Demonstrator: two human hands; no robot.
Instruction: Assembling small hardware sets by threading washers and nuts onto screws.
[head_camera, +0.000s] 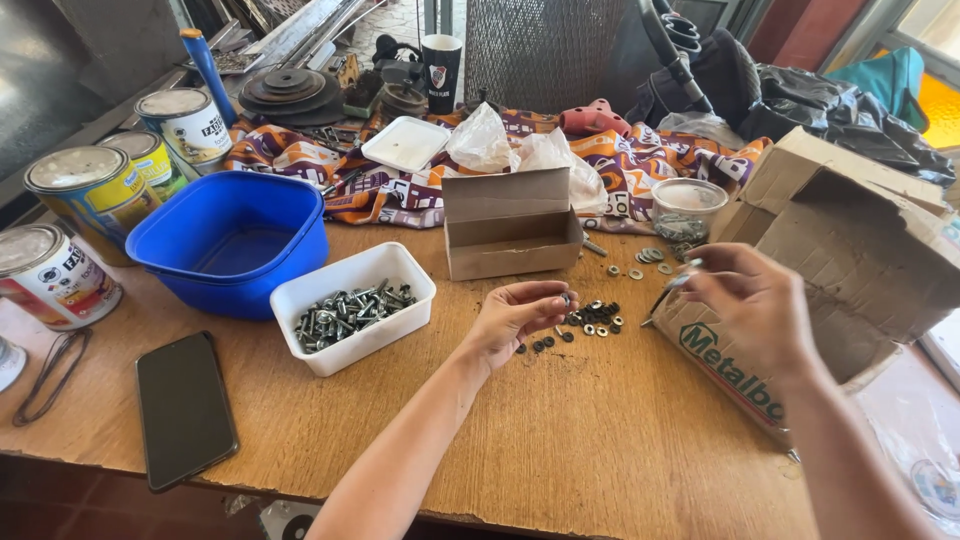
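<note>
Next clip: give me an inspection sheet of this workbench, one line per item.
Surface: wooden table, worn, patterned cloth along the back.
Job's things: small nuts and washers in a loose pile; white tub of bolts; bolt.
Clutter: blue basin, paint cans, phone, open small box, torn carton.
Grippers: left hand pinches a small piece at its fingers; right hand holds the bolt.
Cables: black loop at left edge.
Surroundings: metal parts, cup, bags behind.

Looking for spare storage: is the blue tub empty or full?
Empty: the blue tub shows only its bare blue bottom, nothing inside.
</note>
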